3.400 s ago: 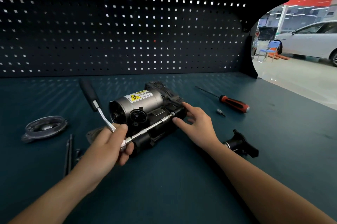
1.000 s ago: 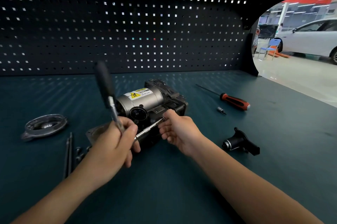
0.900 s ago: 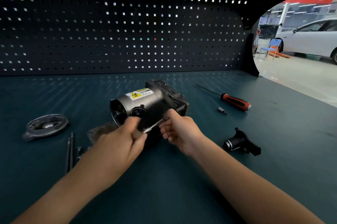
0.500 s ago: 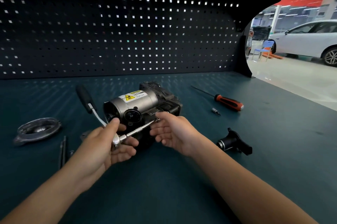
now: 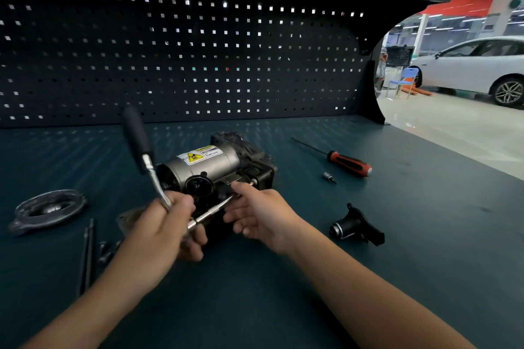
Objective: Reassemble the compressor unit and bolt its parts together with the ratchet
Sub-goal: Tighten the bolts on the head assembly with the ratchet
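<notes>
- The left hand [image 5: 161,223] grasps the ratchet [image 5: 141,147] at its head end, fingers curled round it. The black handle points up and away from the person.
- An extension [image 5: 212,211] runs from the ratchet head up and to the right, towards the near side of the compressor [image 5: 209,167].
- The right hand [image 5: 261,215] is released, fingers loosely extended and gripping nothing. Its fingertips lie beside the extension tip, at the compressor's near face.
- Two long bolts [image 5: 88,249] lie side by side on the desk [image 5: 283,306], left of the left hand.
- A black fitting [image 5: 354,226] lies on the desk to the right of the right hand, apart from it.
- A round cover [image 5: 48,206] lies at the far left.
- The compressor lies on its side mid-desk, just behind both hands, with a yellow warning label on top of its metal cylinder.
- A small bit [image 5: 329,177] lies right of the compressor; a red-and-black screwdriver [image 5: 348,162] lies just behind the bit.
- A pegboard [image 5: 181,65] closes the rear of the desk.
- A white car [image 5: 482,65] stands on the floor beyond, at the right.
</notes>
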